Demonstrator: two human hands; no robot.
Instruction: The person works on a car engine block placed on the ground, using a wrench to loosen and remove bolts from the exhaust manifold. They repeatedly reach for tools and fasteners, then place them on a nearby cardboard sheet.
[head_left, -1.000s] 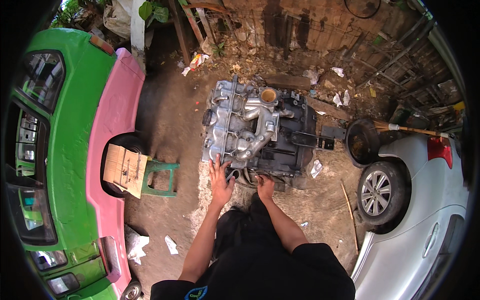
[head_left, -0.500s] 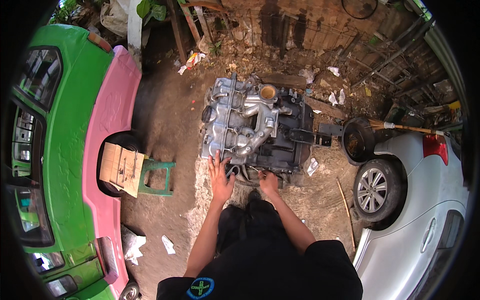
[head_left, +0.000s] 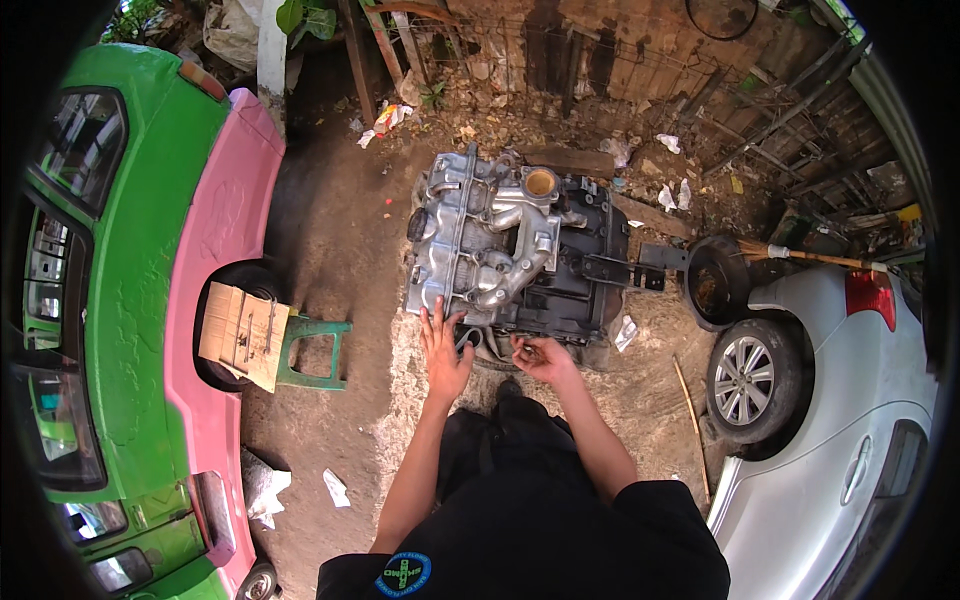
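An engine (head_left: 515,262) with a silver intake manifold (head_left: 522,265) and a dark block sits on the ground in front of me. My left hand (head_left: 445,352) rests against its near left corner, fingers stretched and spread, beside a round pipe opening (head_left: 470,338). At the engine's near edge, my right hand (head_left: 543,357) is turned partly palm up with its fingers curled in. A small dark thing seems pinched at the fingertips, too small to name. Higher on the engine, a round brownish opening (head_left: 540,183) faces up.
A green and pink vehicle (head_left: 215,200) stands at left, beside a green stool (head_left: 318,352) with cardboard (head_left: 240,335) and thin metal rods on it. At right are a silver car (head_left: 850,400), a black basin (head_left: 716,284) and a broom (head_left: 820,256). Paper scraps (head_left: 336,488) litter the ground.
My right hand has rolled from palm down to partly palm up and drawn slightly off the engine's edge. The thin metal piece at its fingers no longer shows. My left hand stays put.
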